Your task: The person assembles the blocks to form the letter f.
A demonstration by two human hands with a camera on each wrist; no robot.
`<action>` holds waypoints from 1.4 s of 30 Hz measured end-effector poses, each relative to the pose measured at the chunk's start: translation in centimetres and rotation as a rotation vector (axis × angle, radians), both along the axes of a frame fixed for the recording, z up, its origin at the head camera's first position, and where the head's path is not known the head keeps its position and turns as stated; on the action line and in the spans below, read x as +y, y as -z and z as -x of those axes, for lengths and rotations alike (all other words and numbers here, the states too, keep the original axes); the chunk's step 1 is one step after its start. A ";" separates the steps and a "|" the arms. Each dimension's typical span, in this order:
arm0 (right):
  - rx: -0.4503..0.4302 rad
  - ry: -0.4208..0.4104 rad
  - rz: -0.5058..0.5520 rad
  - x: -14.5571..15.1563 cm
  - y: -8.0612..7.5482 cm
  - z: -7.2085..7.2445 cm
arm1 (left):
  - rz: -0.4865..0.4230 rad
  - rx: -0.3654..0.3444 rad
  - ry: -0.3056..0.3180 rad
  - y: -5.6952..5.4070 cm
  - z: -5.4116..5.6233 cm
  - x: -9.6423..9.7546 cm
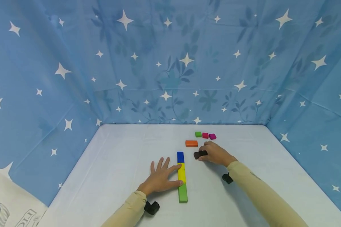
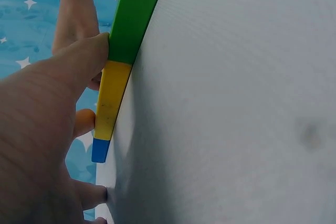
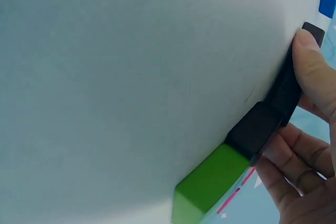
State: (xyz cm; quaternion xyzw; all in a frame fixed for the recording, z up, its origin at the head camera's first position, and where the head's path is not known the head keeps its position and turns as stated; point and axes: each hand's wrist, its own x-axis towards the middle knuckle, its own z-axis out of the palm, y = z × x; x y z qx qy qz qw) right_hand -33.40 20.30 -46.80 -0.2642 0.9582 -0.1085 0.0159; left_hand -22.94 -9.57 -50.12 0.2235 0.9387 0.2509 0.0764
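A straight row of blocks lies on the white table (image 1: 125, 148): blue block (image 1: 180, 157) at the far end, yellow block (image 1: 181, 175) in the middle, green block (image 1: 183, 193) nearest me. My left hand (image 1: 160, 180) spreads its fingers at the row's left side, thumb by the yellow-green joint and index finger on the yellow block. To the right of the row, my right hand (image 1: 214, 153) pinches a black block (image 1: 198, 155) between thumb and fingers. In the right wrist view, another black block (image 3: 254, 128) and a green block (image 3: 212, 179) line up beside it; the hand hides these in the head view.
Beyond my right hand lies an orange block (image 1: 191, 143). Farther back sit a small green block (image 1: 198, 134), a red block (image 1: 205, 135) and a magenta block (image 1: 212, 136). Blue star-patterned curtains (image 1: 159, 63) border the table's back and sides.
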 end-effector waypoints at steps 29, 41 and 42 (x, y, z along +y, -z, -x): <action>-0.051 -0.046 0.118 -4.4 0.8 0.0 | 0.001 -0.008 0.000 0.4 0.3 0.0; -0.033 -0.054 0.134 -4.5 1.1 0.1 | 0.005 -0.008 0.002 0.1 0.3 0.0; -0.032 -0.055 0.134 -4.5 1.1 0.1 | 0.007 -0.008 0.002 0.2 0.3 0.0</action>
